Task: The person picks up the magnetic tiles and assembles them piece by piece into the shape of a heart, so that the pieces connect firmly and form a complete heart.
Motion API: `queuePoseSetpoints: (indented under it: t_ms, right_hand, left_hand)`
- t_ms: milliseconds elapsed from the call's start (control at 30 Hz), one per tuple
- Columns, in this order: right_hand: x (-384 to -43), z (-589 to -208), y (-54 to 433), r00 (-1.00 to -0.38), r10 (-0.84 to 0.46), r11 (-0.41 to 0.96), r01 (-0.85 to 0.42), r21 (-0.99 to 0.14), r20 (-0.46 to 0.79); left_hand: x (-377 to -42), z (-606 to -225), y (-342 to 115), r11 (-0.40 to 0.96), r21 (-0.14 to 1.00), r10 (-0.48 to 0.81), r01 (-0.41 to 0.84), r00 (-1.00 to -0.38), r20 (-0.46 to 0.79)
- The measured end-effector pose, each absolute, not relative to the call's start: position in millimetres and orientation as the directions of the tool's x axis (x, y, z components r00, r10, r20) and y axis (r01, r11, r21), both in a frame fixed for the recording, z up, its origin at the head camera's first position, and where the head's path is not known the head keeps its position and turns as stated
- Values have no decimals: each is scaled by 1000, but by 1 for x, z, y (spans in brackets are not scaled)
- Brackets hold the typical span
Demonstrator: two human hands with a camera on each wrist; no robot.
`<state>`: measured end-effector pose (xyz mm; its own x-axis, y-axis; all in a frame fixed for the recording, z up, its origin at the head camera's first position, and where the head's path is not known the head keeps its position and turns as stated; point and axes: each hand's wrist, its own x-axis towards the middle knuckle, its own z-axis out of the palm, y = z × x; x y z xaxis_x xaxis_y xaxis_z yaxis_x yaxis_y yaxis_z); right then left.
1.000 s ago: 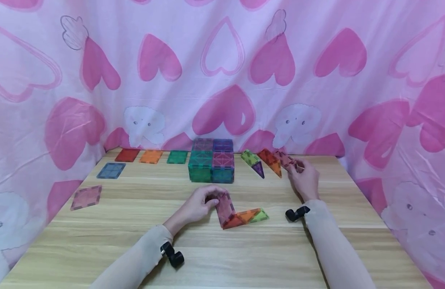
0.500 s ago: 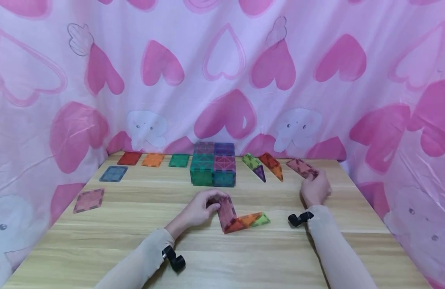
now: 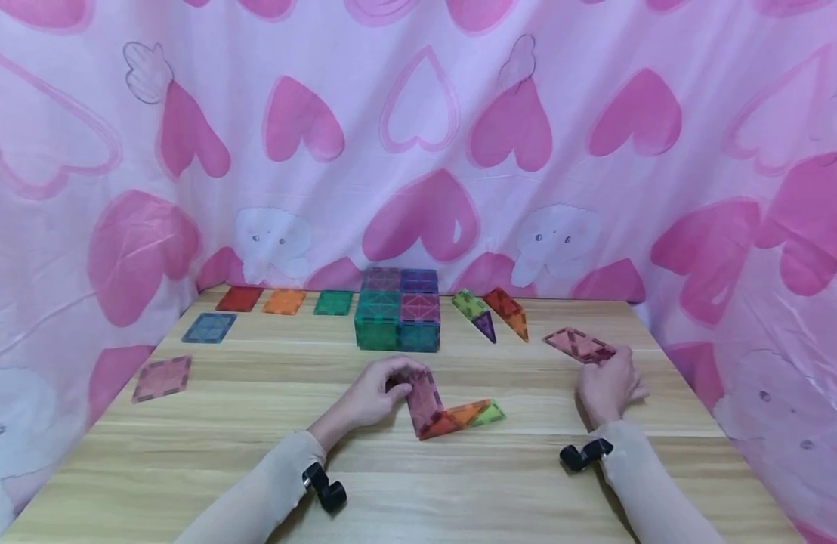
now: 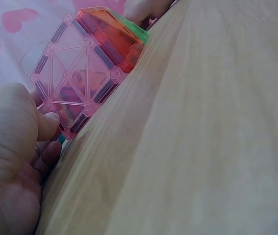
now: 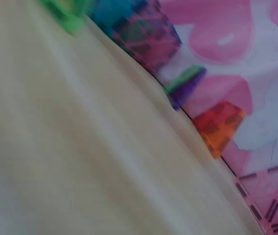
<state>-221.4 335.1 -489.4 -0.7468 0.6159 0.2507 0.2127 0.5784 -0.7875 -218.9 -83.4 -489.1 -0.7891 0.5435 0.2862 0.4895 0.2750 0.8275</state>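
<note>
My left hand (image 3: 374, 393) pinches the left edge of a translucent pink square magnetic tile (image 4: 67, 76), which stands on edge on the table. From its right side runs a joined strip of red, orange and green triangle tiles (image 3: 466, 417). At the right, my right hand (image 3: 607, 387) holds the near corner of a flat pair of joined pink triangle tiles (image 3: 573, 342). In the right wrist view these pink triangle tiles (image 5: 271, 196) show at the lower right, while the hand is almost wholly out of frame.
A multicoloured tile block (image 3: 398, 310) stands at the back middle. Right of it lie a green-purple pair (image 3: 474, 313) and a red-orange pair (image 3: 508, 311). Several square tiles lie at the left, among them a blue one (image 3: 209, 328) and a pink one (image 3: 163, 378).
My right hand has moved right and nearer to me, drawing the pink triangle tiles away from the red-orange pair. My left hand keeps its place on the pink square tile.
</note>
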Motion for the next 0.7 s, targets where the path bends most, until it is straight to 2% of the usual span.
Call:
queuePoseSetpoints:
  t_ms: [100, 200, 300, 467, 700]
  right_hand:
    - [-212, -490, 327, -819, 498, 621, 108, -776, 284]
    - [-207, -489, 318, -897, 325, 653, -17, -757, 301]
    - [-205, -491, 305, -936, 159, 651, -139, -746, 313]
    - [-205, -496, 277, -936, -30, 604, -296, -740, 350]
    - [-208, -493, 257, -909, -198, 587, -410, -698, 368]
  left_hand:
    - [-219, -490, -84, 278, 825, 542, 492, -789, 288]
    - [-219, -491, -83, 275, 825, 544, 494, -787, 290]
    - [-219, -491, -83, 275, 825, 546, 493, -786, 288]
    - [-219, -491, -83, 279, 832, 551, 480, -789, 271]
    - [-220, -490, -84, 275, 841, 550, 465, -794, 259]
